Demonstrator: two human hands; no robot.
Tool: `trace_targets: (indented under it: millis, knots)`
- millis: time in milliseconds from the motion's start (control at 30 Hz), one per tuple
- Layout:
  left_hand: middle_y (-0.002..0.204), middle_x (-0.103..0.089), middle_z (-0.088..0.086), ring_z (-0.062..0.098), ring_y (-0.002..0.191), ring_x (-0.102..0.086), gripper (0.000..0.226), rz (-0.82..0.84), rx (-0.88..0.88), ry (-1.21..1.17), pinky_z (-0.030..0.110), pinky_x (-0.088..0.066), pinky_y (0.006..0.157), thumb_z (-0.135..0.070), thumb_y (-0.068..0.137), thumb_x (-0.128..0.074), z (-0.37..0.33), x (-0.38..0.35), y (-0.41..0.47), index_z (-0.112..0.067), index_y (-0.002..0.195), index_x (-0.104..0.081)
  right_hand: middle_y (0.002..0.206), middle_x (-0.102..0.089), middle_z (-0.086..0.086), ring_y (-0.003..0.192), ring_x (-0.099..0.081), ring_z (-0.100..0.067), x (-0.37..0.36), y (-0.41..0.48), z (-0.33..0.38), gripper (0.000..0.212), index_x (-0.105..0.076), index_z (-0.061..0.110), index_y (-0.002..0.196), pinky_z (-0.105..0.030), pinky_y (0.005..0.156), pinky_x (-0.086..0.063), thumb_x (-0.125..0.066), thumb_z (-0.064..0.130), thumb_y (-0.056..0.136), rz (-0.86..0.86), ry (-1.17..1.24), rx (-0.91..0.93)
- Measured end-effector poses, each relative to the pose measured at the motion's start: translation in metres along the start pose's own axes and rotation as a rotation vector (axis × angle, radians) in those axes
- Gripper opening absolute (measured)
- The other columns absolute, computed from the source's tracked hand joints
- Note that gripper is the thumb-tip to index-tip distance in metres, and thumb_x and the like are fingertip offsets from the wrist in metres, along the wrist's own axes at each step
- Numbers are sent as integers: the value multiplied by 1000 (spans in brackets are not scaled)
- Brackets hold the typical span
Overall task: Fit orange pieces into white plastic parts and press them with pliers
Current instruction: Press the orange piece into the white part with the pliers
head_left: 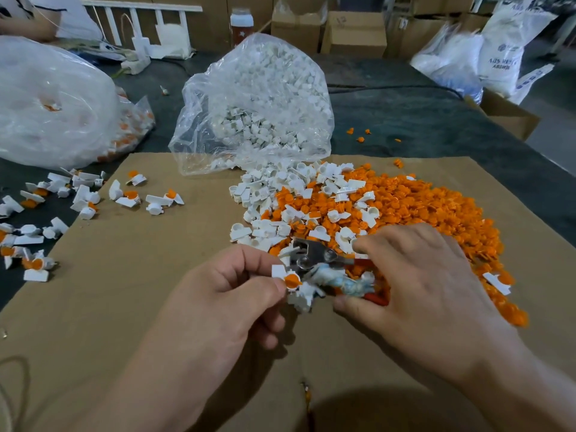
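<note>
I am at the pressing step. My left hand pinches a white plastic part between thumb and forefinger. An orange piece already sits in its cup, and I hold it just beside the steel head of the pliers. My right hand has its grip curled round the pliers' handles, thumb under the red one and fingers over the top. The tool lies low at the edge of the heap. I cannot tell how far its jaws stand apart.

Next, I judge, I must lift the pliers free, bring the jaws over the orange piece and squeeze squarely so it seats without tipping.

A few loose white parts lie right under the pliers' head and may snag. The heap of orange pieces, mixed with more white ones, crowds my right hand. A clear bag of white parts slumps behind the heap on the cardboard sheet. Finished pieces are scattered to the left, near a larger bag on the dark counter.
</note>
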State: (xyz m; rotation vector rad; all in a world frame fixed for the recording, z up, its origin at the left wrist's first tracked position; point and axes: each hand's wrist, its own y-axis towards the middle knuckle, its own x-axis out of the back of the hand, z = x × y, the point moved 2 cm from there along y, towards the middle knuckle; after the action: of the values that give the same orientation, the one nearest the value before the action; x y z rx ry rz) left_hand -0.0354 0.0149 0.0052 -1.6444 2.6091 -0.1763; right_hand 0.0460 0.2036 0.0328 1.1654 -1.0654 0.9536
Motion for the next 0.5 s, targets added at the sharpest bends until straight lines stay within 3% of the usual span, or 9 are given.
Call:
trace_targets:
  millis: [133,233,267,400,500]
  knots:
    - [58,-66,5,16,51,-63,19,40,-23,55,25,-52,49,-10,84,-67,-2,-8,-5,-28,78,-71,99,-62,6,92,-57,-18,6,-3,16,44,-64,22,105,-36,80,-43,-48,58,85,-183,136,153]
    - [61,-69,2,12,52,-64,9,78,-134,87,18,-48,49,-26,84,-73,-4,-13,-11,-34,83,-70,88,-62,5,79,-57,-19,3,-5,28,29,-65,21,95,-39,67,-46,-50,45,90,-187,160,268]
    - [63,-69,1,10,53,-63,6,89,-173,102,17,-47,49,-33,80,-73,-5,-13,-12,-36,85,-71,87,-62,3,77,-57,-20,3,-5,28,27,-66,20,94,-39,65,-46,-49,41,92,-179,167,278]
    - [68,-70,6,17,60,-66,34,145,-250,53,26,-53,57,-49,70,-65,-7,-9,-13,-28,95,-75,85,-61,3,75,-57,-19,6,-7,25,28,-66,18,93,-40,64,-50,-42,33,96,-155,229,276]
    - [73,-71,0,14,63,-67,34,118,-240,55,22,-52,57,-52,66,-68,-3,-8,-10,-34,95,-73,86,-61,2,76,-57,-19,6,-10,27,29,-68,16,97,-40,66,-51,-42,30,97,-145,253,301]
